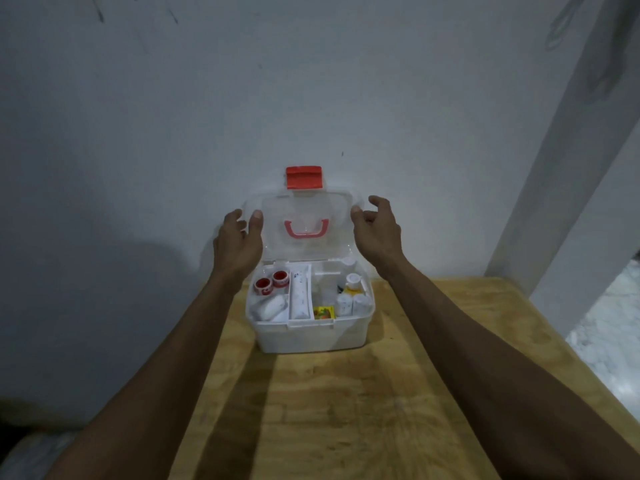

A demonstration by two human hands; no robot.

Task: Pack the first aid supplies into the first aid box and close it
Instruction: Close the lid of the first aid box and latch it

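A white first aid box (311, 336) stands on the wooden table, its clear lid (304, 211) raised upright with a red latch (304, 177) on top and a red handle (306, 230). Inside lie two red tape rolls (272, 282), a bandage roll (272, 308), a white tube (300, 294), a yellow packet (323, 312) and several small bottles (353, 294). My left hand (239, 240) grips the lid's left edge, thumb in front. My right hand (375, 226) touches the lid's right edge with its thumb, fingers curled apart.
The wooden table (346, 410) runs toward me, its left edge near my left forearm and its right edge beside a pale floor (609, 341). A grey wall (311, 81) stands directly behind the box. A white post (568, 168) rises at the right.
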